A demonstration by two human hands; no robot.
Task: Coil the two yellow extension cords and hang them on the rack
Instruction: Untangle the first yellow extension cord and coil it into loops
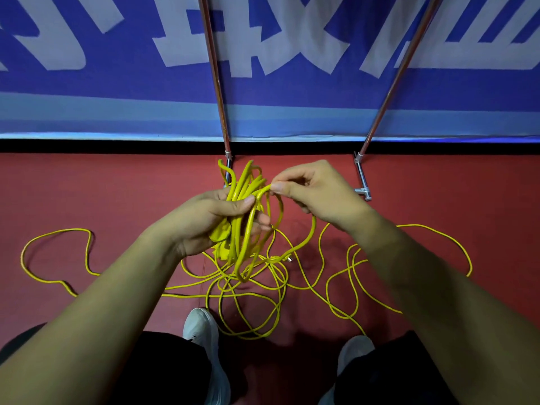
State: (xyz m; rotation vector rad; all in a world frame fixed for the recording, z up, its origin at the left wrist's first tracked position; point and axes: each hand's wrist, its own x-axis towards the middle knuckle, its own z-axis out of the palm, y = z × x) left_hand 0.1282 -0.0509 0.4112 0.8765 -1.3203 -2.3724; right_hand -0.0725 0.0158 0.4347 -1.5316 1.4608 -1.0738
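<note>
My left hand grips a bundle of several loops of yellow extension cord, with a yellow socket end poking out below the palm. My right hand pinches a strand of the same cord at the top of the bundle, thumb and fingers closed on it. The rest of the yellow cord lies tangled in loose loops on the red floor below my hands, spreading far left and right. A plug end lies on the floor. The rack's two metal poles rise ahead.
The rack's feet rest on the red floor against a blue wall banner with pale lettering. My two shoes stand at the bottom, right by the floor loops.
</note>
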